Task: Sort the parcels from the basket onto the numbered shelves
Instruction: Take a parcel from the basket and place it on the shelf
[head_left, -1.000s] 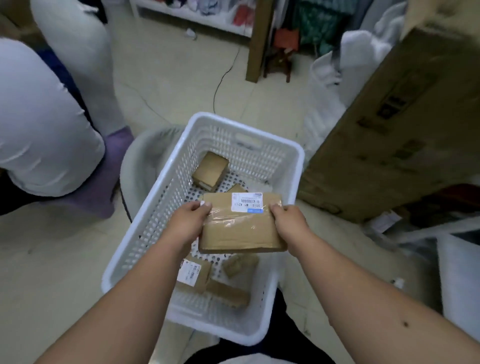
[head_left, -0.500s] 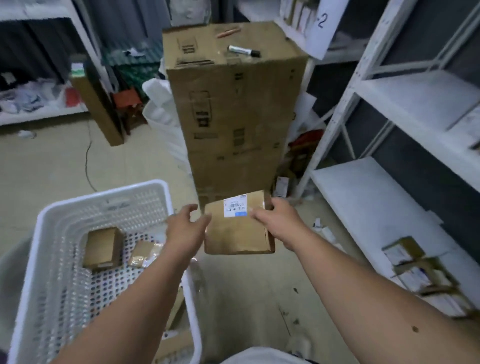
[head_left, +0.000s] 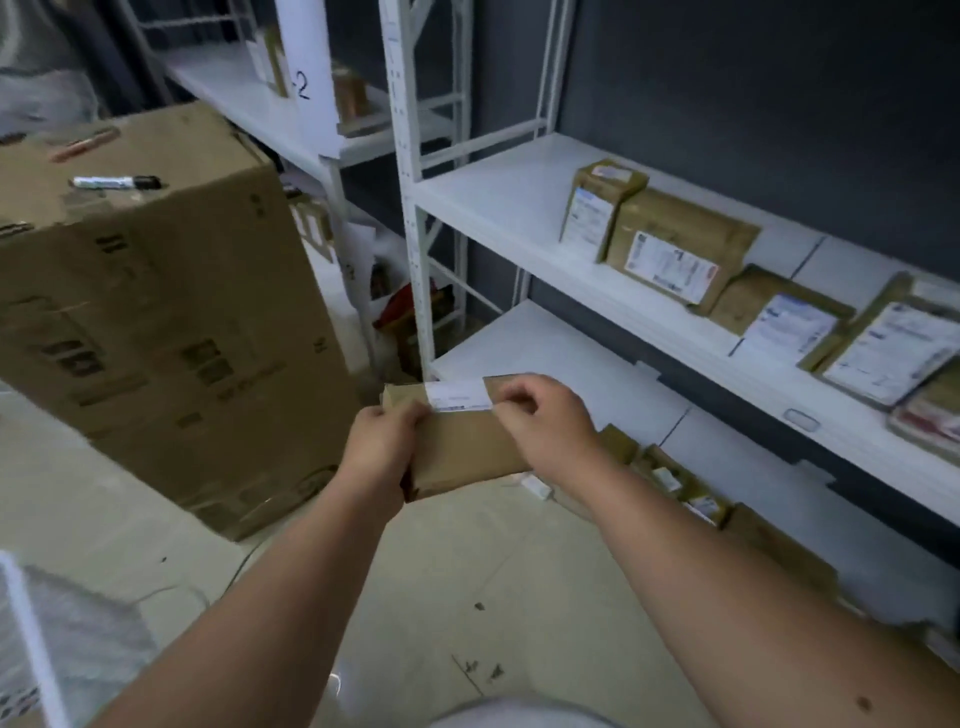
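Setting: white shelves (head_left: 524, 208) are set against a dark wall.
Parcel (head_left: 462, 447): flat brown cardboard with a white label, held in mid-air before the lowest shelf's left end.
Left hand (head_left: 382, 449): clamped on its left edge.
Right hand (head_left: 545, 421): pinched on its top right corner.

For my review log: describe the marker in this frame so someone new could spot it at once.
Start at the big cardboard box standing on the floor left of the white shelves. The marker lies flat on its top, near the far edge. It is white-bodied with a black cap, unlike the copper-coloured pen lying just behind it.
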